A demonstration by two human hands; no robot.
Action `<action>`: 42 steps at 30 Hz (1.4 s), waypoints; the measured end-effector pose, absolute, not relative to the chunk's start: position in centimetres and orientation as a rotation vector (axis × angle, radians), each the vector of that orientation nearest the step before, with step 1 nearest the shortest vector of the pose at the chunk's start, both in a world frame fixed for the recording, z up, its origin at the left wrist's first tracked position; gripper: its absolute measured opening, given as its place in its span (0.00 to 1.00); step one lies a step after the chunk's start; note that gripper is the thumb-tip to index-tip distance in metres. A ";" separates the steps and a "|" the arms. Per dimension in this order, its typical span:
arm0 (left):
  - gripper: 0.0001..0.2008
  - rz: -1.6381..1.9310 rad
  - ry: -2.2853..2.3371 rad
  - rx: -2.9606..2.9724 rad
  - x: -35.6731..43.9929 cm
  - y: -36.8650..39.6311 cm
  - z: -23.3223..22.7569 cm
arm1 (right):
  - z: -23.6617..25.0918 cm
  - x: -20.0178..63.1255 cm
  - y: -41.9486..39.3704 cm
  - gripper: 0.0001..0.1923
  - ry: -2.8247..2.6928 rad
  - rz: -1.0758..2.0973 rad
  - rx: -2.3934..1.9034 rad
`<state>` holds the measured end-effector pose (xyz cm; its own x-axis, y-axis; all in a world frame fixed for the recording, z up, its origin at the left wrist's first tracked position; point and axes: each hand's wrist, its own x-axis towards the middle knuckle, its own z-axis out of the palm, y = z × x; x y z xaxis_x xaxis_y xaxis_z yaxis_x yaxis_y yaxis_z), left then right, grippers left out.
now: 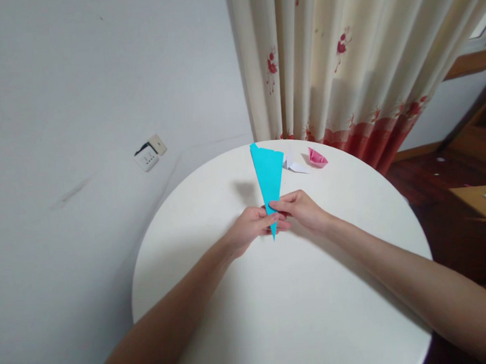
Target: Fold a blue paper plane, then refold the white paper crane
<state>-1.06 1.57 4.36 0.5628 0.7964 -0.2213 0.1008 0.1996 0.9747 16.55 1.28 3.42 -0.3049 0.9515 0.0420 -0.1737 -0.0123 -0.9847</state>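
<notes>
A folded piece of bright blue paper [269, 172], shaped like a long narrow wedge, is held above the table with its sharp tip pointing toward me. Its wide far end has an uneven edge with a small tab at the left corner. My left hand [249, 225] pinches the paper low down, thumb on top and fingers beneath. From the other side my right hand [304, 208] grips it slightly higher, its thumb lying across the front. Both hands are closed on the paper, near its narrow end.
On the round white table [316, 298], a white folded paper [295, 167] lies beyond the hands, partly behind the blue one. To its right sits a pink folded paper boat [318, 157]. A patterned curtain [326, 61] hangs behind; a wall with a socket [146, 157] stands left.
</notes>
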 end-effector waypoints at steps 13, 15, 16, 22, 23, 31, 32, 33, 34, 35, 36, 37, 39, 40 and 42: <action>0.20 0.495 0.855 1.263 -0.7 1.0 4.4 | 4.4 23.8 6.6 0.26 -0.733 1.141 -1.007; 0.20 0.660 0.897 1.222 -0.6 1.3 4.3 | 4.3 21.6 5.2 0.29 -0.908 1.306 -0.956; 0.21 0.702 0.906 1.219 -0.6 1.5 4.2 | 4.2 20.3 4.3 0.26 -1.020 1.378 -0.923; 0.23 0.650 0.902 1.280 -0.3 1.3 4.1 | 3.4 16.0 1.3 0.21 -1.151 1.470 -0.963; 0.23 0.647 0.914 1.285 -0.2 1.3 4.1 | 3.3 16.2 1.4 0.20 -1.101 1.429 -0.964; 0.18 0.744 1.023 1.370 0.9 0.6 3.2 | 2.9 17.4 2.7 0.15 -0.811 1.362 -0.925; 0.18 0.724 1.027 1.399 1.0 0.4 3.1 | 2.9 17.7 2.9 0.14 -0.775 1.367 -0.910; 0.17 0.690 1.026 1.430 1.1 0.2 3.1 | 3.1 18.1 3.2 0.13 -0.736 1.364 -0.893; 0.17 0.651 1.019 1.460 1.1 0.0 3.1 | 3.2 18.6 3.6 0.12 -0.698 1.358 -0.876; 0.17 0.622 1.009 1.485 1.1 0.0 3.1 | 3.4 19.1 4.0 0.11 -0.665 1.352 -0.861; 0.17 0.616 0.999 1.500 1.1 0.0 3.2 | 3.6 19.6 4.3 0.10 -0.644 1.359 -0.848; 0.17 0.644 0.996 1.504 1.0 0.1 3.3 | 3.7 20.0 4.5 0.09 -0.631 1.383 -0.834; 0.17 0.774 1.010 1.482 0.8 0.5 3.5 | 3.9 20.3 4.7 0.08 -0.631 1.463 -0.788; 0.17 0.863 1.020 1.464 0.7 0.8 3.7 | 3.9 20.3 4.5 0.08 -0.644 1.512 -0.755; 0.17 1.048 1.034 1.432 0.3 1.3 4.1 | 3.9 19.7 4.0 0.09 -0.704 1.610 -0.674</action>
